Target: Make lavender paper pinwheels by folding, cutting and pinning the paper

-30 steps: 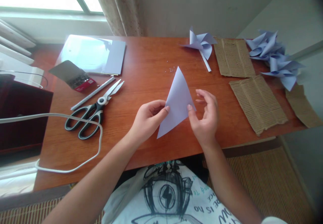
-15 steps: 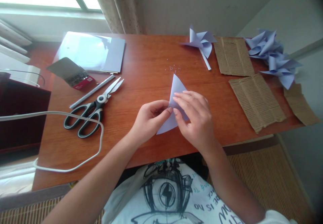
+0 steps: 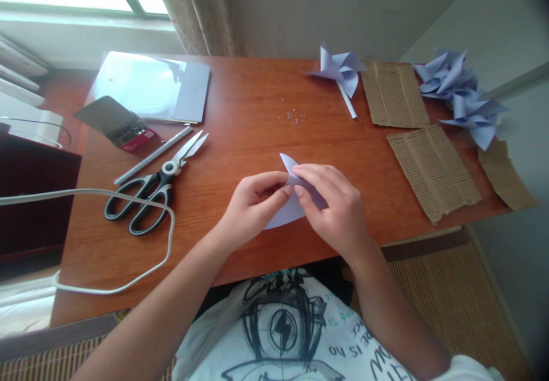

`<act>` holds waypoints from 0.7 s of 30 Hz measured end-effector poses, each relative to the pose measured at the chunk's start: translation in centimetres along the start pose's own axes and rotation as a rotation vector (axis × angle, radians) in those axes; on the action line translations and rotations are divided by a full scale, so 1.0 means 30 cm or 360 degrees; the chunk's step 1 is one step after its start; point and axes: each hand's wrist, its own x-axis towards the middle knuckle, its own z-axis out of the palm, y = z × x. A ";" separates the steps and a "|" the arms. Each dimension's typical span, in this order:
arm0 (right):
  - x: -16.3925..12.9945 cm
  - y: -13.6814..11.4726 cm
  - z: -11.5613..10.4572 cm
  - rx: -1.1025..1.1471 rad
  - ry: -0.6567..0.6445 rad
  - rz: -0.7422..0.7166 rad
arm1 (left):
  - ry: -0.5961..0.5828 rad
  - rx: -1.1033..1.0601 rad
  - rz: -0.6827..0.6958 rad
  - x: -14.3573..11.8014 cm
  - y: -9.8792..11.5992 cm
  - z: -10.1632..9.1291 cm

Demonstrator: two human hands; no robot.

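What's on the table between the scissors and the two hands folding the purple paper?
Nothing. In the head view, only bare wooden table lies between the scissors and the left hand, which pinches the folded paper with the right hand.

A table (image 3: pixel 240 100) runs across the view with the person seated at its near edge; both hands meet near the middle, the left hand (image 3: pixel 253 203) just left of the right hand (image 3: pixel 334 209), with a folded paper (image 3: pixel 286 214) between them and partly under the right. Left of the hands lie scissors (image 3: pixel 154 186); a cable (image 3: pixel 128 198) loops over their handles; a pen (image 3: pixel 154 155) lies just behind them; behind that a small box (image 3: pixel 118 126) sits beside a stack of sheets (image 3: pixel 150 86) at the far left. At the far edge, right of centre, a pinwheel (image 3: pixel 338 72) lies; cardboard pieces (image 3: pixel 433 166) lie to its right; more pinwheels (image 3: pixel 461 95) sit past the table's far right corner.
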 end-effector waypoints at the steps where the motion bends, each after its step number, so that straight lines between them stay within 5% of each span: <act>1: 0.001 0.000 -0.002 0.0025 -0.0009 0.0019 | -0.0005 0.0014 0.0008 0.000 -0.001 -0.002; 11: 0.007 -0.004 -0.026 0.0305 -0.0110 0.0282 | -0.0072 -0.0025 0.0098 -0.002 -0.007 -0.008; 18: -0.007 0.006 -0.022 0.0382 -0.0034 0.0519 | 0.0456 0.0550 0.0470 0.003 -0.013 -0.014; 21: -0.018 0.017 -0.021 0.0571 -0.0005 0.0683 | 0.0488 0.0608 0.0533 0.006 0.006 -0.024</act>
